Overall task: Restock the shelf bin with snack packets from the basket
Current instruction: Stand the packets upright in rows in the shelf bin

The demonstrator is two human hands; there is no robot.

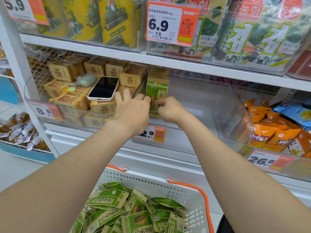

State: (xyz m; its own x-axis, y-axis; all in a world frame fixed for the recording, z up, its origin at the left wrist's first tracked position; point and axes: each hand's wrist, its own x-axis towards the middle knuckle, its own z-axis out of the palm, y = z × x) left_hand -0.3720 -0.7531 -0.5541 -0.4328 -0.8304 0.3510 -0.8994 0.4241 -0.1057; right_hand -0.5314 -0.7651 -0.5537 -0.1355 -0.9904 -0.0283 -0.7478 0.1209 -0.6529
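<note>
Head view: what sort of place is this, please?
Most likely a shop's snack aisle: orange price tags hang on clear shelf bins of packaged snacks, and a shopping basket of green packets is below.

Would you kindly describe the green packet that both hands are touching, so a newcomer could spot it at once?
Find the middle shelf's clear bin, mostly bare. At its left end, against the divider, packets stand upright in a row; take the front packet, touched by the left hand and right hand. Tan biscuit packs lie left, orange bags right; it alone shows its green face.
</note>
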